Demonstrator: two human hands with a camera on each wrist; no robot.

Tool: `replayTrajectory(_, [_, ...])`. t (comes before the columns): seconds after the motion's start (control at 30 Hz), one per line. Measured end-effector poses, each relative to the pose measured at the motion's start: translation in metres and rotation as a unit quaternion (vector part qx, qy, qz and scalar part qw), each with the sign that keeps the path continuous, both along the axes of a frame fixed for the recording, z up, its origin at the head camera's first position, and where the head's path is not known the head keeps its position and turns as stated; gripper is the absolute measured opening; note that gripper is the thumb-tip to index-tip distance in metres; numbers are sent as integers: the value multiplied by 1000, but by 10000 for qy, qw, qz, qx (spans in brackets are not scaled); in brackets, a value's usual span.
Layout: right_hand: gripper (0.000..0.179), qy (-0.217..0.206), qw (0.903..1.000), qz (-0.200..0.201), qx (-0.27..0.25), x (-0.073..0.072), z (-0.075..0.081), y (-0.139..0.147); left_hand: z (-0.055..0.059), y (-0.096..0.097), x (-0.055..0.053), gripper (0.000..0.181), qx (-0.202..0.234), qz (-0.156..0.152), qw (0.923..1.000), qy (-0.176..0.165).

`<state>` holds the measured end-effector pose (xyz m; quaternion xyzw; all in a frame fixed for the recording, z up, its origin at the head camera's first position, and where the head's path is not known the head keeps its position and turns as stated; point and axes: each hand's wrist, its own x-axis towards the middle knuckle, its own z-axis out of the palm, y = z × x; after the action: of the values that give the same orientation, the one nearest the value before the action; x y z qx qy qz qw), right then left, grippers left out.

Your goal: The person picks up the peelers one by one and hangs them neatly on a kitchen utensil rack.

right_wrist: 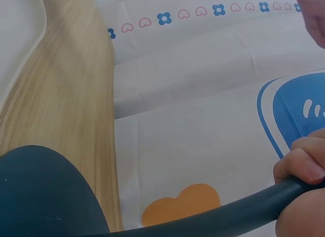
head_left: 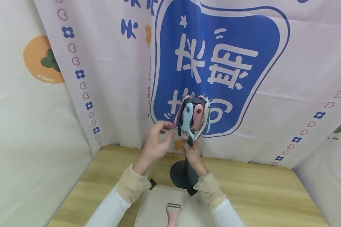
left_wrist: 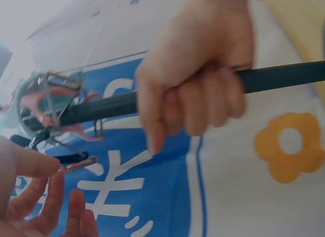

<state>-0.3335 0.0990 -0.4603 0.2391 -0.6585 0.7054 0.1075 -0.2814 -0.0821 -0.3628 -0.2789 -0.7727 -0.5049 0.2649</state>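
A black stand with a round base [head_left: 177, 175] rises at the table's back, several peelers hanging round its top. Blue [head_left: 187, 116], pink [head_left: 198, 115] and other peelers hang handle up, heads low. My right hand [head_left: 192, 153] grips the pole [left_wrist: 284, 79] below them, fingers wrapped round it in the left wrist view. My left hand [head_left: 156, 142] is raised at the stand's left, thumb and forefinger apart, fingertips at the outer pink peeler [head_left: 177, 116]. In the left wrist view its fingers [left_wrist: 51, 196] lie by that peeler's head; whether they touch is unclear.
A pale tray [head_left: 153, 205] lies in front of the stand with a pink peeler [head_left: 173, 216] in it. Black clips [head_left: 152, 183] sit at its far edge. A printed cloth [head_left: 125, 94] hangs behind the wooden table [head_left: 258, 189].
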Motion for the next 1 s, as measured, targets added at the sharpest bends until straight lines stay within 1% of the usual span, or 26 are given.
replayTrajectory(0.07, [53,-87,10000,27,12,2,-1,0,-11,-1,9,19,-304,-55,9995,100])
replayTrajectory(0.13, [52,-132,9999,44,-15,2,0,0,-22,-2,18,17,-597,-257,9978,146])
replayTrajectory(0.2, [51,-143,9999,62,-56,2,2,-1,-32,-2,28,18,-934,-571,9939,131])
replayTrajectory(0.23, [51,-151,9998,71,-65,2,3,-1,-38,-2,32,18,-1096,-775,9909,112])
replayTrajectory(0.3, [52,-193,9997,81,-88,1,4,-1,-47,-2,41,19,-1443,-1186,9824,-21])
replayTrajectory(0.37, [53,-231,9996,94,-131,1,4,-1,-56,-2,48,21,-1868,-1570,9695,-215])
replayTrajectory(0.43, [53,-289,9994,108,-182,1,4,-1,-66,-2,56,22,-2282,-1886,9543,-407])
replayTrajectory(0.47, [54,-302,9993,117,-200,1,3,-2,-71,-2,60,24,-2501,-2000,9461,-475])
replayTrajectory(0.53, [55,-320,9991,150,-229,1,2,-2,-83,-1,69,29,-2932,-2200,9291,-493])
replayTrajectory(0.6, [56,-316,9990,198,-242,1,0,-2,-96,1,79,31,-3401,-2353,9101,-276])
replayTrajectory(0.7, [57,-253,9990,244,-258,0,-1,-2,-114,3,91,37,-4079,-2542,8769,80])
replayTrajectory(0.77, [57,-224,9991,249,-270,0,-2,-1,-123,4,97,28,-4408,-2639,8577,207])
replayTrajectory(0.8, [56,-221,9991,243,-279,1,-2,-1,-127,5,100,23,-4537,-2661,8502,237])
replayTrajectory(0.87, [56,-224,9990,233,-299,0,-2,-1,-133,7,102,11,-4693,-2672,8412,260])
replayTrajectory(0.9, [55,-240,9990,219,-302,0,-1,-1,-135,8,103,6,-4755,-2641,8385,325])
replayTrajectory(0.93, [54,-254,9990,213,-302,1,-1,-1,-137,9,103,4,-4836,-2605,8346,415])
replayTrajectory(1.0, [53,-283,9990,199,-294,1,-1,-1,-143,11,104,5,-5015,-2478,8258,716])
